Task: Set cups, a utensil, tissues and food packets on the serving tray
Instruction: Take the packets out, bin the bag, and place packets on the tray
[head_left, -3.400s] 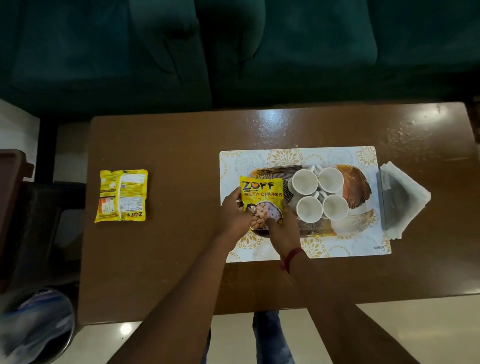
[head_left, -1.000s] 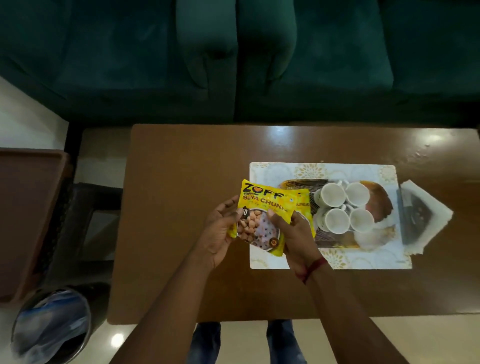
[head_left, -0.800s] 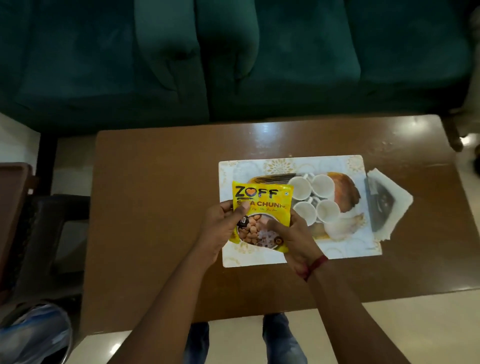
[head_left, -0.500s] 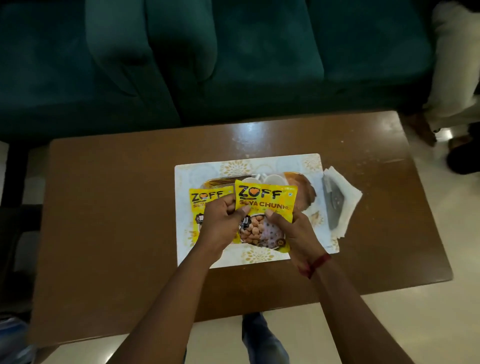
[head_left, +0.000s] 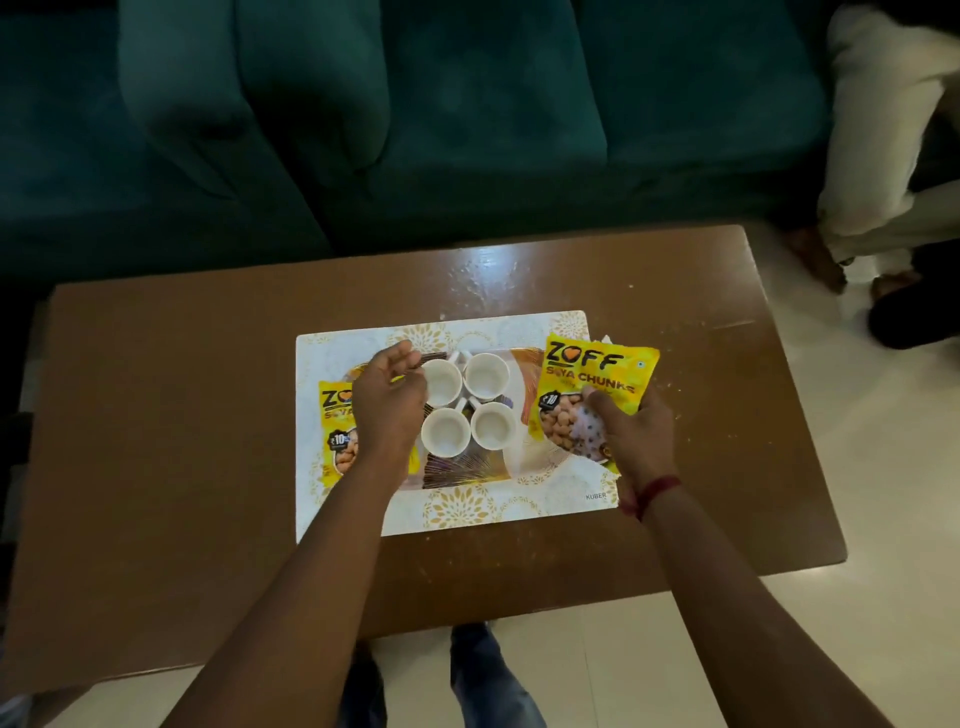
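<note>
**A:** What sits at the left of the brown wooden table (head_left: 171, 415)?

**B:** A yellow "ZOFF" soya chunks packet (head_left: 336, 426) lies flat on the left end of the oval brown-and-gold patterned serving tray (head_left: 467, 470), which rests on a white placemat with gold floral print (head_left: 467, 512). The left hand (head_left: 387, 410) hovers over that packet, covering its right half; its fingers (head_left: 402, 358) are loosely curled and apart, gripping nothing, their tips near the rim of the far-left cup.

**A:** And at the centre of the tray?

**B:** Four white ceramic cups (head_left: 467, 408) stand upright in a two-by-two cluster, touching or nearly so, handles turned inward. All appear empty.

**A:** The right side?

**B:** The right hand (head_left: 636, 436) holds a second yellow "ZOFF" soya chunks packet (head_left: 589, 395) at the tray's right end, tilted. The thumb presses on its printed front and the remaining fingers are hidden behind it, pinching the lower right corner. Whether the packet's lower edge touches the tray cannot be told. A red thread (head_left: 652, 493) circles that wrist.

**A:** The tissues?

**B:** Only a sliver of white (head_left: 605, 339) shows above the packet's top edge; what it is cannot be told.

**A:** Beyond the table?

**B:** A dark green upholstered sofa (head_left: 467, 104), and at far right the light-trousered legs (head_left: 878, 130) of another person.
</note>
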